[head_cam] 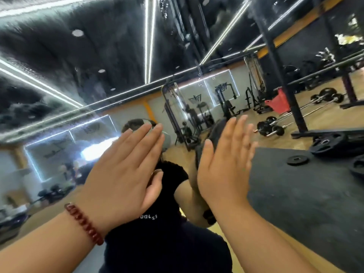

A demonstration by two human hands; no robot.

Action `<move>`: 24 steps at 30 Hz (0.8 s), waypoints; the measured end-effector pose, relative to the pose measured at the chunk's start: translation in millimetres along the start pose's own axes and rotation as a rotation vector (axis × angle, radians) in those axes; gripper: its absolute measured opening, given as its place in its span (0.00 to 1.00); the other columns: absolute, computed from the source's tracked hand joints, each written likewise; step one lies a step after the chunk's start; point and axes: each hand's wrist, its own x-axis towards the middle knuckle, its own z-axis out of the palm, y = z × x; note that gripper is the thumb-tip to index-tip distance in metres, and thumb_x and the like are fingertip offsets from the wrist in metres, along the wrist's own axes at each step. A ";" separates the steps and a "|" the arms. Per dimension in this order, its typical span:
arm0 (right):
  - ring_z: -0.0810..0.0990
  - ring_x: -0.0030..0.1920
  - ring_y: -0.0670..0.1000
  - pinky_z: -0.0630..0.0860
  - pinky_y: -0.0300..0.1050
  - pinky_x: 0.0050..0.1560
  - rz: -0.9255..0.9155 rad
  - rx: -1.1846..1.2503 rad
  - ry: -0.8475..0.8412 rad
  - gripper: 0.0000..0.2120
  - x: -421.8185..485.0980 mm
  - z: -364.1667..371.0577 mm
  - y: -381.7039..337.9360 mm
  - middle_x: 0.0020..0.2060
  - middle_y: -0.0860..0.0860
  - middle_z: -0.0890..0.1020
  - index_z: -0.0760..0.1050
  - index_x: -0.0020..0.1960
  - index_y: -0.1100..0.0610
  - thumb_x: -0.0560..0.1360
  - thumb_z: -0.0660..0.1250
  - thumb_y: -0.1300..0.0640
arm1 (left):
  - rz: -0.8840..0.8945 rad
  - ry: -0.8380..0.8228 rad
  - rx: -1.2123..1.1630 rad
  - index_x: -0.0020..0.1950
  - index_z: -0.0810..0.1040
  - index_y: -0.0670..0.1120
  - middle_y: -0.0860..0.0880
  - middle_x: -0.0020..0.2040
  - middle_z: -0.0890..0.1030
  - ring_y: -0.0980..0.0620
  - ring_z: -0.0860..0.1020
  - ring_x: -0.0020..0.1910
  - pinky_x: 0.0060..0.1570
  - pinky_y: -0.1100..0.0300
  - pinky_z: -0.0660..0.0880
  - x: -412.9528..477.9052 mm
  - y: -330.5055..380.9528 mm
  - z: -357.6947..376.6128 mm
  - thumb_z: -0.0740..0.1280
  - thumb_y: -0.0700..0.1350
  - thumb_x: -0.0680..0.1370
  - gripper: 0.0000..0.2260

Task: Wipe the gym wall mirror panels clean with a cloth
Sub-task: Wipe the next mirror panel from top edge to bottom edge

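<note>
Two hands rise flat, fingers straight, holding nothing: left hand point(126, 170), with red bead bracelet point(84, 223), beside right hand point(226, 164); the streaked mirror point(98, 66) fills the view beyond, reflecting barbells point(275, 127) far right.

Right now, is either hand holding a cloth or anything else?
No. The left hand and right hand are both raised with straight fingers before the mirror, holding nothing; no cloth shows.

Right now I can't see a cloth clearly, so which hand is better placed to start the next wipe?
Right, probably. The right hand is open with a dark shape, possibly the cloth, behind its fingers. The left hand is open too, with nothing visible under it.
</note>
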 end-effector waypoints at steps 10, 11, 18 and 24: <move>0.33 0.78 0.46 0.33 0.48 0.77 0.033 0.023 0.010 0.29 -29.5 -2.8 68.3 0.78 0.45 0.36 0.35 0.79 0.47 0.81 0.38 0.41 | 0.074 -0.007 -0.037 0.75 0.67 0.36 0.40 0.76 0.65 0.42 0.62 0.76 0.72 0.42 0.63 5.7 37.2 10.2 0.59 0.51 0.79 0.28; 0.32 0.77 0.45 0.37 0.51 0.78 0.113 0.016 0.007 0.28 -46.4 -4.6 86.6 0.77 0.44 0.34 0.33 0.78 0.45 0.81 0.37 0.40 | 0.099 -0.019 -0.049 0.75 0.67 0.37 0.41 0.77 0.65 0.42 0.62 0.76 0.72 0.42 0.63 3.5 43.9 12.4 0.59 0.51 0.79 0.28; 0.36 0.79 0.53 0.36 0.54 0.78 0.091 0.003 -0.014 0.33 -43.9 1.5 60.9 0.80 0.55 0.41 0.40 0.80 0.57 0.82 0.43 0.43 | 0.159 -0.063 -0.061 0.75 0.66 0.37 0.41 0.77 0.64 0.42 0.61 0.77 0.75 0.43 0.59 7.0 76.2 23.8 0.58 0.52 0.79 0.29; 0.36 0.79 0.50 0.35 0.48 0.77 0.034 0.013 0.017 0.31 -64.3 1.2 88.5 0.80 0.51 0.41 0.40 0.81 0.53 0.83 0.41 0.40 | 0.217 -0.031 -0.031 0.75 0.66 0.36 0.39 0.77 0.64 0.41 0.62 0.77 0.74 0.42 0.60 1.7 84.4 29.3 0.60 0.51 0.79 0.29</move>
